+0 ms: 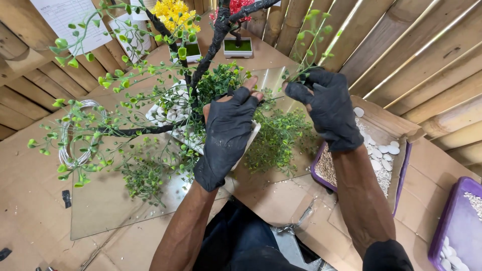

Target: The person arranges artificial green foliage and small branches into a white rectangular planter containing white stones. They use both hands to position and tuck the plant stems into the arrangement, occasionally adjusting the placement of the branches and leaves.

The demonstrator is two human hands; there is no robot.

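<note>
left hand [228, 133] in a black fingerless glove lies over the near edge of the white pot [173, 118], fingers curled around a thin green sprig [271, 100] just in front of the dark trunk [213, 42]. right hand [329, 108], same kind of glove, is up and right of it, fingers pinched shut on another leafy stem [306, 55] that rises toward the far wall.

key relation: the two hands sit close, a small gap between fingertips, with the sprig running roughly left-right across that gap. trunk stands just far-left of the left hand, leaning far and up; long branches [115, 128] sweep out to the left. left hand is nearer the trunk, right hand nearer the loose stem.

pot is filled with white pebbles, sits mid-desk on a clear sheet [115, 206] over brown cardboard.

around: wire coil [75, 145] far left, purple tray [321, 173] of grit and a box of white stones [381, 150] right, second purple tray [454, 221] near right, two small potted trees [238, 45] at the far end. walls are bamboo slats, tight space.
</note>
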